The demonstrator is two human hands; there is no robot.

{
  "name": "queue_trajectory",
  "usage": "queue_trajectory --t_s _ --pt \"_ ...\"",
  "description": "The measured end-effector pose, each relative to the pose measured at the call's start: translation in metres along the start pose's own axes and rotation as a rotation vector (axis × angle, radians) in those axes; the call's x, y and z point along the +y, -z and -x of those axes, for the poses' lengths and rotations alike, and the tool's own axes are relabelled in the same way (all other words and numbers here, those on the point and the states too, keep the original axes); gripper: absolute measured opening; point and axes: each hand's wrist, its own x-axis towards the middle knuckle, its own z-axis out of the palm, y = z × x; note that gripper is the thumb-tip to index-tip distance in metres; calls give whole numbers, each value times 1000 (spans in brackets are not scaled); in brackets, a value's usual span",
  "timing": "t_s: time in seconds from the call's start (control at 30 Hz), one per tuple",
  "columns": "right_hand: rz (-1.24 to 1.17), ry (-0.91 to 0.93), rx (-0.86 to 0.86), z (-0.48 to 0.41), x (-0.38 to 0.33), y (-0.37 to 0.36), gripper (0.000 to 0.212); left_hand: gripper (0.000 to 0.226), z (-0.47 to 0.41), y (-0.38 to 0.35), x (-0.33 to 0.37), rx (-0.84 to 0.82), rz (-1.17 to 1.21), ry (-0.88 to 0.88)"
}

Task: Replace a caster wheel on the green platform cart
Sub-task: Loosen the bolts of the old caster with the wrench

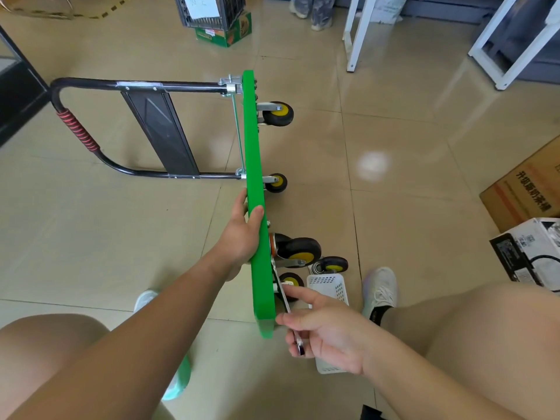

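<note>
Head view: to the left of the left hand, the black handle (91,128) of the green platform cart (254,165) juts out over the tiled floor, the cart standing on its side. The left hand (242,234) grips the cart's upper edge, thumb over the rim, fingers behind. Just right of it a caster wheel (300,253) sticks out from the underside. The right hand (328,327), nearer the body, curls around a metal wrench (285,300), forefinger stretched toward a second caster (292,281) beside the wrench's far end. Beyond that hand a loose wheel (334,264) and a white basket (330,286) sit on the floor.
</note>
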Motion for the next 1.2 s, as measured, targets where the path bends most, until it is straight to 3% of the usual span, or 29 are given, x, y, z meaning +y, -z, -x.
queue_trajectory --t_s 0.23,0.53,0.63,0.83,1.2 --pt "33 52 -57 -4 5 4 54 50 -3 2 -2 -12 -19 15" --pt "23 48 -206 6 0 13 39 48 -6 3 -5 -25 3 30" --pt "-23 35 -191 12 -1 17 35 47 -6 5 -5 -22 7 30" --pt "57 71 -158 5 2 24 50 48 -4 6 -4 -23 8 35" --pt "48 130 -188 -4 4 15 43 48 -2 5 -2 -31 -6 48"
